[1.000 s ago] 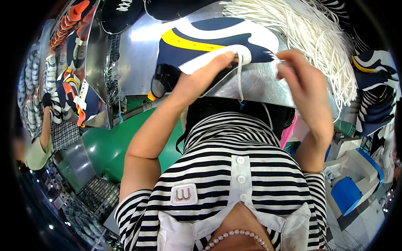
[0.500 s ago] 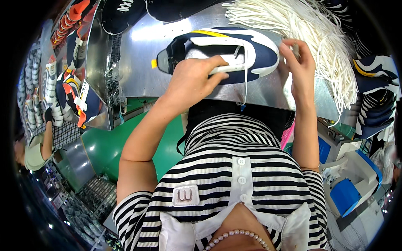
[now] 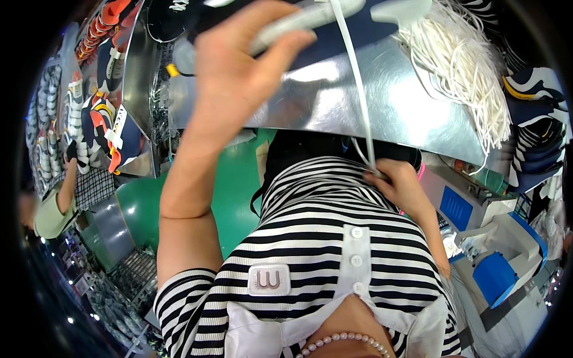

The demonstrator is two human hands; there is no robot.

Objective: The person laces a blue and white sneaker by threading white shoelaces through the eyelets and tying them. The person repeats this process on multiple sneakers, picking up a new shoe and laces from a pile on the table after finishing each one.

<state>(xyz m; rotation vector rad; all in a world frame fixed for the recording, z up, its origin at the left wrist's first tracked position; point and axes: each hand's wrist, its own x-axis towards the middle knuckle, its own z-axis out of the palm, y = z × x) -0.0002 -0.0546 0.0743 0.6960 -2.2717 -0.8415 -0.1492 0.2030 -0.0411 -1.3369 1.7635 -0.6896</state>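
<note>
A navy and white shoe upper [image 3: 343, 46] is lifted and tilted above the metal table, smeared by motion. My left hand [image 3: 239, 65] is closed on its pale collar edge, thumb on one side and fingers on the other. From the upper, a white shoelace [image 3: 360, 89] runs taut down toward my body. Close to my striped shirt, my right hand [image 3: 401, 184] pinches the lower part of that lace between thumb and fingers. The upper's far end is cut off by the picture's top edge.
A heap of loose white laces [image 3: 462, 77] covers the right of the metal table [image 3: 334, 107]. Stacked navy uppers [image 3: 534, 149] stand farther right, above a grey and blue machine [image 3: 495, 277]. Orange and navy uppers [image 3: 110, 125] lie left. A co-worker's arm [image 3: 67, 185] shows at far left.
My left hand has raised the upper off the table, toward the top of the picture. My right hand has come down from beside the laces to my waist, drawing the shoelace long.
</note>
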